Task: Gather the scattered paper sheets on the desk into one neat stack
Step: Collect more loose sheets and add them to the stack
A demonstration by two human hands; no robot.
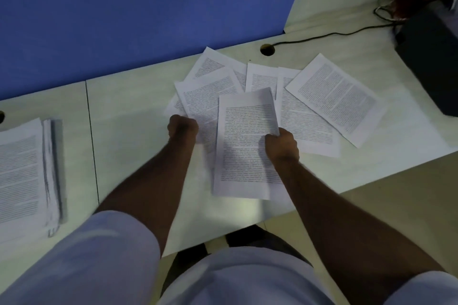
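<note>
A white printed paper sheet (245, 146), possibly several together, is gripped at its right edge by the right hand (282, 143), fingers curled round the margin, apparently so it can serve as the base onto which the others are collected. The left hand (183, 127) is closed as a fist at the near edge of a white text-covered sheet (205, 96) in the fan to the left; whether that sheet is actually pinched cannot be told. Further loose white printed pages (334, 96) lie overlapping, well spread toward the right of the pale wooden desk (128, 116), so most gathering is judged undone. A separate pile of printed papers (22, 173) sits far left, and a black cable (329, 36) runs at the back
</note>
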